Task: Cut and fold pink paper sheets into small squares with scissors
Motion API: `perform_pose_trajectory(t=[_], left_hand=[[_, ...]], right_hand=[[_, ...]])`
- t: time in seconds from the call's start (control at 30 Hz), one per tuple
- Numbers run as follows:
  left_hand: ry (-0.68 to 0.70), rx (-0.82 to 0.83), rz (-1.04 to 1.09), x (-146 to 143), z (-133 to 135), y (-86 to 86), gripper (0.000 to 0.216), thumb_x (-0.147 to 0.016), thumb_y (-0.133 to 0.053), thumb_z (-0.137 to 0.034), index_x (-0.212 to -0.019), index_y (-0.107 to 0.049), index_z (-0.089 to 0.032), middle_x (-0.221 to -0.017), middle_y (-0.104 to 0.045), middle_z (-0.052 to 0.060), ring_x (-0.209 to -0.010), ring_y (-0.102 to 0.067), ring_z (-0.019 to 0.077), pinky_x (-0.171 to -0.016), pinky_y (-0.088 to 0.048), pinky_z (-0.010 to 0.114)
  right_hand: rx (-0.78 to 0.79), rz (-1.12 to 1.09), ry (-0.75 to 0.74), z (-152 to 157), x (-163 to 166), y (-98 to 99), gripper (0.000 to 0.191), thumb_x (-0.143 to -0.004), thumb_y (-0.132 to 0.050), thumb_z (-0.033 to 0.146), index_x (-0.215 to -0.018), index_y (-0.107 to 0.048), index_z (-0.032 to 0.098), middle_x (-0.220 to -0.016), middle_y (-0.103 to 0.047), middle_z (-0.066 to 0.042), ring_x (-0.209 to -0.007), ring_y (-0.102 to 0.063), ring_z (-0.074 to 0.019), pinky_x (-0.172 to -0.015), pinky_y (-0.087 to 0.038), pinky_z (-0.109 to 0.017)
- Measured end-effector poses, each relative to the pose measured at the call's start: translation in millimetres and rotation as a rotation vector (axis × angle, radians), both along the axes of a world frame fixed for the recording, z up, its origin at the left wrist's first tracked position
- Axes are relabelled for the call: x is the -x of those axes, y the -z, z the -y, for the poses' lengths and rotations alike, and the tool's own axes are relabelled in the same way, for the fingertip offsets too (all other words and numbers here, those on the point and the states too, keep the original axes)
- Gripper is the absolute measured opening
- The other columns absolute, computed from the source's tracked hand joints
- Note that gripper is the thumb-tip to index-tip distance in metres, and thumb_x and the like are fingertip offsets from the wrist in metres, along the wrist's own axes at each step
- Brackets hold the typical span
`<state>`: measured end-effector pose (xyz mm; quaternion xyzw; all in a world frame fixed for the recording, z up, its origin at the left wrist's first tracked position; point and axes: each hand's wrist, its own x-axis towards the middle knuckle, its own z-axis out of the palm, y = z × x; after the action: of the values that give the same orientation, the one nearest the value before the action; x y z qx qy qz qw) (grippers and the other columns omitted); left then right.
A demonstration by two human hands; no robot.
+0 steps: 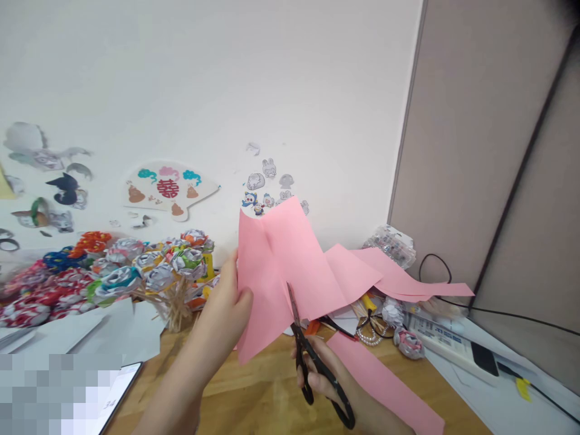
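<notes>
My left hand (236,291) pinches the left edge of a pink sheet of paper (301,254), holding it up over the table. The sheet has a crease down it and its lower edge hangs free. In my right hand (324,374) is a pair of scissors (306,350) with black handles, my fingers through the loops. The blades point up and meet the lower part of the sheet, where a cut line shows. Below, a pink paper strip (385,386) lies on the wooden table (254,399), partly behind my right forearm.
More pink paper (399,278) stretches to the right over clutter. Paper flowers (158,266) on sticks crowd the left, near white sheets (95,332) and a phone (120,393). A pearl string (371,338), cables and a white device (453,350) lie right.
</notes>
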<state>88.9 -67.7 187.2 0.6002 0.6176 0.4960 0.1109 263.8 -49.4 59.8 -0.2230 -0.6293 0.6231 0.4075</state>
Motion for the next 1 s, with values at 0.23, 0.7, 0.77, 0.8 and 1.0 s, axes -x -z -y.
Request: perform_pose_trajectory(t=[0.23,0.7,0.77,0.8,1.0], left_hand=[[0.002,-0.012,-0.017,0,-1,1.1,0.065,-0.072,-0.036,-0.012,-0.135,-0.022,-0.020,-0.129,-0.044,0.013,-0.117,-0.044,0.0270,-0.094,-0.037,0.043],[0.042,-0.034,-0.023,1,-2,0.6,0.067,-0.073,-0.035,-0.010,-0.137,-0.018,-0.019,-0.129,-0.046,0.010,-0.119,-0.043,0.0244,-0.095,-0.038,0.038],[0.029,-0.029,-0.026,1,-2,0.5,0.067,-0.073,-0.035,-0.010,-0.137,-0.019,-0.019,-0.130,-0.046,0.011,-0.120,-0.042,0.0245,-0.095,-0.037,0.038],[0.024,-0.029,-0.025,1,-2,0.4,0.067,-0.073,-0.035,-0.010,-0.137,-0.018,-0.019,-0.131,-0.045,0.011,-0.120,-0.042,0.0247,-0.095,-0.037,0.038],[0.029,-0.027,-0.016,-1,-1,0.2,0.067,-0.074,-0.034,-0.010,-0.137,-0.017,-0.019,-0.134,-0.042,0.010,-0.122,-0.039,0.0242,-0.097,-0.036,0.039]], right_hand=[[0.019,0.004,0.043,6,-2,-2.8,0.049,-0.066,-0.064,0.055,-0.103,-0.052,0.024,-0.089,-0.049,-0.003,-0.080,-0.050,-0.0178,-0.075,-0.040,-0.033],[0.027,-0.003,0.073,2,1,2.9,0.043,-0.066,-0.066,0.048,-0.097,-0.054,0.020,-0.082,-0.047,0.000,-0.062,-0.050,-0.0104,-0.057,-0.041,-0.025],[0.018,0.010,0.076,1,1,3.0,0.040,-0.067,-0.066,0.047,-0.094,-0.055,0.019,-0.080,-0.048,0.000,-0.061,-0.050,-0.0100,-0.055,-0.040,-0.024],[0.017,0.014,0.082,1,1,3.2,0.040,-0.068,-0.065,0.048,-0.093,-0.054,0.019,-0.079,-0.048,0.000,-0.060,-0.050,-0.0099,-0.054,-0.040,-0.024],[-0.006,0.025,0.089,-5,2,10.5,0.041,-0.066,-0.065,0.049,-0.091,-0.052,0.018,-0.074,-0.046,0.002,-0.055,-0.048,-0.0086,-0.049,-0.039,-0.022]])
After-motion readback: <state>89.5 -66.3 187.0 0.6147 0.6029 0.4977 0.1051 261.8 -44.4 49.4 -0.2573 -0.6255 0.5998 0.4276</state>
